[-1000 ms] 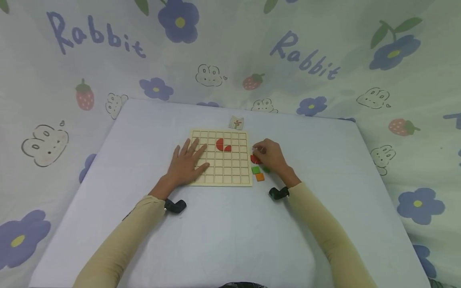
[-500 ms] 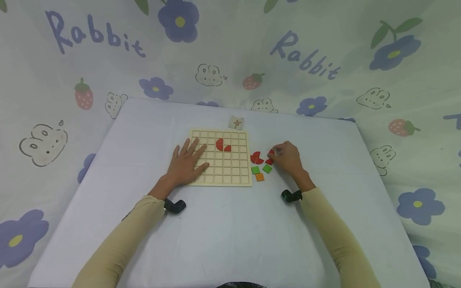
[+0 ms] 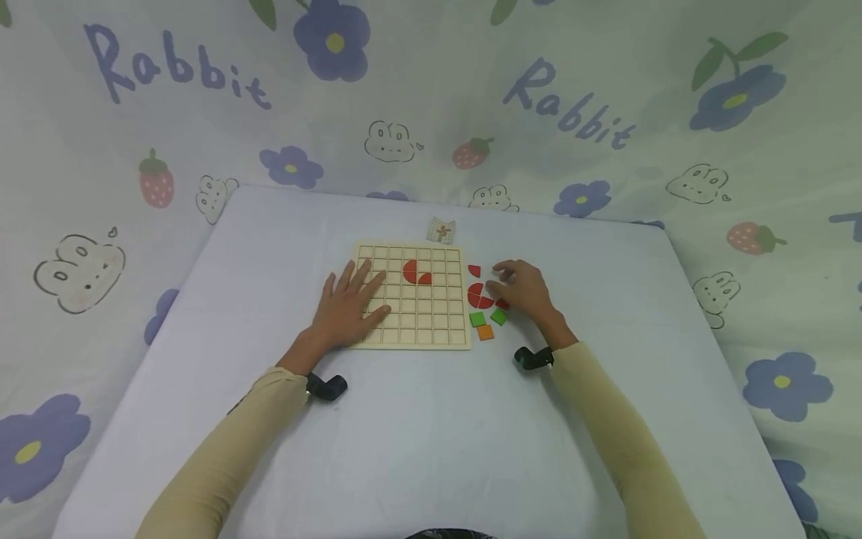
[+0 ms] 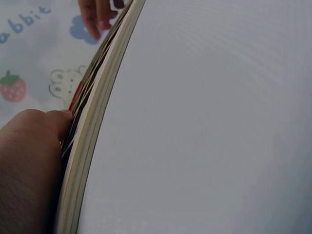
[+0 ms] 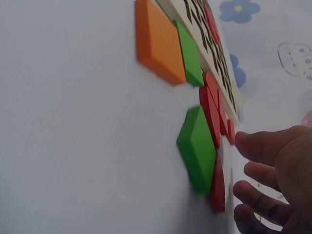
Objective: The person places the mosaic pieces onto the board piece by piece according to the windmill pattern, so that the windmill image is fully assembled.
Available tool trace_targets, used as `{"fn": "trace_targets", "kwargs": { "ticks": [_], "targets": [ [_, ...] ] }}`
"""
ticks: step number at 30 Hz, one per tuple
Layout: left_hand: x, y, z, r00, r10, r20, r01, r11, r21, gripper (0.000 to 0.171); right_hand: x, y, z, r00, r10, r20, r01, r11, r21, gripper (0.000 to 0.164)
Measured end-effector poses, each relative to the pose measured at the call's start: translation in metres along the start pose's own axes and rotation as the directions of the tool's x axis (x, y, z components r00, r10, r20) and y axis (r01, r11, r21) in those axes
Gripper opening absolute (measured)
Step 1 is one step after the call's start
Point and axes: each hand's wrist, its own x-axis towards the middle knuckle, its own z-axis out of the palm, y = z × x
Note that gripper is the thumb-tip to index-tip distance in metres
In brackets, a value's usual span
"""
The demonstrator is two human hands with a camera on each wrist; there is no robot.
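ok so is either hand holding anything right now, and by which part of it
Nothing, it seems: the left hand rests spread on the grid board, and the right hand is near the red pieces, with nothing visible in it.

From high up, the head view faces down and far across the white worktop (image 3: pixel 431 427); both close, low wrist views share the square pale-wood gridded board (image 3: pixel 423 307).

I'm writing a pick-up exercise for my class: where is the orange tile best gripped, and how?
Pinch the orange tile by its left and right edges, probably best with the right hand coming from above and the near side: it lies flat, its visible thickness offers grip, and a green tile crowds its far side.
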Motion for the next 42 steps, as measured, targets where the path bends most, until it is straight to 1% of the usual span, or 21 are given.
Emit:
{"fn": "trace_targets", "kwargs": {
  "ticks": [3,6,10,15,18,21,24,29,31,33,36,38,42],
  "targets": [
    [-0.001,-0.001,0.001,1.000,-0.001,-0.009,0.001,1.000,0.005,0.074,0.011,-0.009,0.006,0.999,-0.047,0.025,0.047,0.999,-0.010,0.045],
    [0.000,-0.003,0.003,1.000,0.000,-0.012,0.000,1.000,0.010,0.075,0.021,-0.016,0.011,0.996,-0.072,0.046,0.074,0.997,-0.024,0.044],
    [0.000,-0.004,0.004,1.000,0.004,-0.008,-0.004,1.000,0.017,0.076,0.030,-0.021,0.012,0.995,-0.077,0.068,0.079,0.996,-0.030,0.034],
    [0.001,-0.005,0.005,1.000,-0.002,-0.016,0.003,1.000,0.024,0.076,0.033,-0.021,0.009,0.994,-0.071,0.077,0.070,0.997,0.020,0.016],
    [0.001,-0.004,0.005,1.000,-0.003,-0.017,0.004,1.000,0.026,0.076,0.031,-0.021,0.007,0.996,-0.065,0.057,0.063,0.997,0.043,0.014],
    [0.001,-0.004,0.004,1.000,-0.001,-0.010,0.001,1.000,0.021,0.076,0.029,-0.022,0.007,0.998,-0.064,0.025,0.062,0.996,0.067,0.019],
    [0.001,-0.003,0.003,1.000,-0.002,-0.003,0.002,1.000,0.023,0.076,0.027,-0.026,0.007,0.997,-0.080,-0.009,0.080,0.991,0.106,0.021],
    [0.001,-0.004,0.003,1.000,-0.001,-0.001,0.001,1.000,0.021,0.076,0.026,-0.036,0.010,0.993,-0.106,-0.047,0.114,0.970,0.216,0.015],
    [0.001,-0.004,0.003,1.000,0.000,0.000,0.000,1.000,0.021,0.076,0.026,-0.041,0.012,0.993,-0.107,-0.048,0.116,0.953,0.280,0.016],
    [0.001,-0.003,0.002,1.000,-0.001,0.001,0.001,1.000,0.023,0.076,0.024,-0.046,0.015,0.995,-0.092,-0.024,0.094,0.931,0.352,0.017],
    [0.000,-0.002,0.000,1.000,0.001,0.002,-0.001,1.000,0.022,0.076,0.021,-0.053,0.020,0.997,-0.071,0.015,0.058,0.906,0.419,0.017],
    [0.000,-0.001,-0.002,1.000,0.001,0.000,-0.001,1.000,0.020,0.076,0.019,-0.059,0.023,0.997,-0.071,0.035,0.049,0.899,0.435,0.015],
    [-0.001,0.000,-0.003,1.000,0.000,0.002,0.000,1.000,0.020,0.075,0.017,-0.064,0.032,0.994,-0.107,0.025,0.088,0.910,0.406,0.014]
  ]
}}
